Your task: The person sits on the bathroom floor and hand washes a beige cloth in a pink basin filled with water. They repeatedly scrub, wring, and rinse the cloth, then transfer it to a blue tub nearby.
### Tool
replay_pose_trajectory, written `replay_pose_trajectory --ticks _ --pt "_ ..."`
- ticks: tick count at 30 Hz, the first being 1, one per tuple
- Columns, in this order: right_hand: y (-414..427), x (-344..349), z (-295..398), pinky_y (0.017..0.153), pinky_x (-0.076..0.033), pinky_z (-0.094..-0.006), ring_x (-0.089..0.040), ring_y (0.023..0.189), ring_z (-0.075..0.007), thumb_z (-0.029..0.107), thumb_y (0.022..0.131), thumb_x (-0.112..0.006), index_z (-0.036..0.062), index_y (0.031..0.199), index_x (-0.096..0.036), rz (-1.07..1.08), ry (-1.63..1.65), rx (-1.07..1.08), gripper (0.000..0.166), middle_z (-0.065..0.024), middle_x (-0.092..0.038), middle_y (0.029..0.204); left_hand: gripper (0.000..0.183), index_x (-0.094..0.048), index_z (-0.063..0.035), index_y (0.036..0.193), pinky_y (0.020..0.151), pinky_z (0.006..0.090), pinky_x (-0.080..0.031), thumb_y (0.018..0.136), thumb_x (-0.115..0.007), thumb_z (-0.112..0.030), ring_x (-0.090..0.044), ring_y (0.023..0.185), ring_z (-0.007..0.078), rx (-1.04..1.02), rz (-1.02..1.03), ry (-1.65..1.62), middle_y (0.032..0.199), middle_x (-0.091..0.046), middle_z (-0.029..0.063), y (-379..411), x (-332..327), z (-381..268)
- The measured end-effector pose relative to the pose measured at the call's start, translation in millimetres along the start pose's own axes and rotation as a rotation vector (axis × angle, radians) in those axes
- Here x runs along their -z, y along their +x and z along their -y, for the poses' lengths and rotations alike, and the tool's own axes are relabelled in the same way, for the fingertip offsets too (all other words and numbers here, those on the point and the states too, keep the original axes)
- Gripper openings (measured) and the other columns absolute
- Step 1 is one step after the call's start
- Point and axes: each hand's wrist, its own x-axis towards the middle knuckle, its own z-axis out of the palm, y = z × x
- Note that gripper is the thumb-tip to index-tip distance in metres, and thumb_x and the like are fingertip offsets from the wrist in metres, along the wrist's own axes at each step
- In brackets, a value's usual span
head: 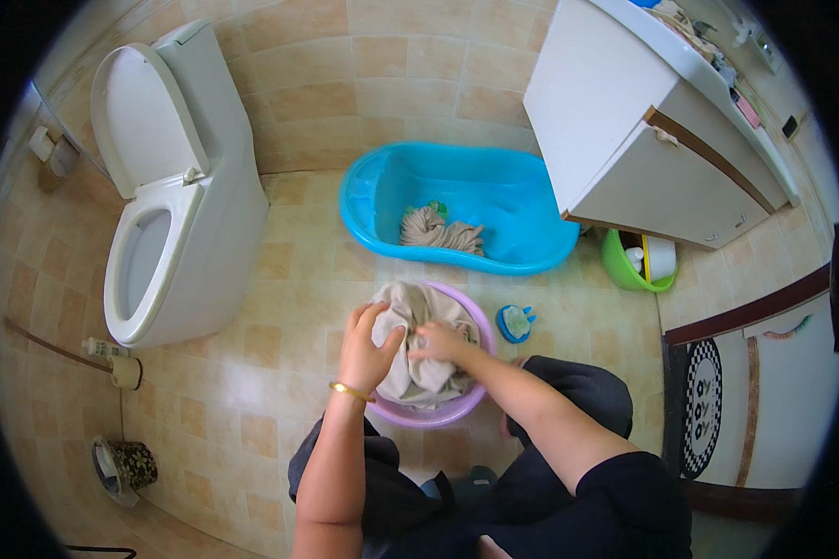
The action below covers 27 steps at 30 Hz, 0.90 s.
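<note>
A round pink plastic basin (488,328) stands on the floor before me, filled with beige cloth (416,377). My left hand (369,342), with a gold bracelet at its wrist, is over the basin's left side, thumb and fingers apart; whether it touches the cloth is not plain. My right hand (439,342) presses into the middle of the cloth with bent fingers, its fingertips partly hidden by the folds. Beyond the basin, a twisted beige cloth (437,234) lies inside a blue plastic baby bathtub (524,262). A blue-backed brush or soap holder (515,323) lies right of the basin.
A white toilet (217,258) with its lid up stands at the left. At the right are a white vanity cabinet (601,105), a green bucket (619,269) holding bottles, and a doorway with a checkered mat (702,409). A patterned waste bin (136,465) stands lower left.
</note>
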Motion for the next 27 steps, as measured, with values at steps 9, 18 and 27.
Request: replay_pose_trajectory --ticks 9,18,27 --pt "-38 -41 -28 0.105 -0.003 -0.0616 -0.002 0.138 -0.0336 0.057 0.068 -0.067 0.0309 0.142 -0.024 -0.214 -0.151 -0.128 0.089 -0.0131 -0.002 0.15 0.083 -0.023 -0.0379 0.14 0.103 0.0541 -0.026 0.072 -0.071 -0.041 -0.011 0.138 0.0325 0.297 0.595 0.756 0.151 -0.007 0.0081 -10 -75 79" --pt "-5 -75 -54 0.104 0.001 -0.0618 0.003 0.139 -0.0319 0.065 0.07 -0.058 0.0313 0.142 -0.023 -0.129 -0.179 -0.106 0.087 -0.0124 0.004 0.151 0.063 -0.012 -0.0401 0.142 0.107 0.0588 -0.002 0.087 -0.041 -0.051 -0.002 0.139 0.0324 0.347 0.66 0.927 0.152 -0.003 0.0024 -34 -134 156" --pt "24 -83 -60 0.103 0.001 -0.0635 0.001 0.139 -0.0301 0.067 0.069 -0.055 0.0298 0.141 -0.026 -0.08 -0.121 -0.15 0.087 -0.0111 -0.002 0.151 0.067 -0.011 -0.0337 0.144 0.107 0.0564 0.006 0.087 -0.041 -0.053 -0.001 0.137 0.0377 0.417 0.679 0.912 0.15 -0.006 0.0132 -27 -151 188"
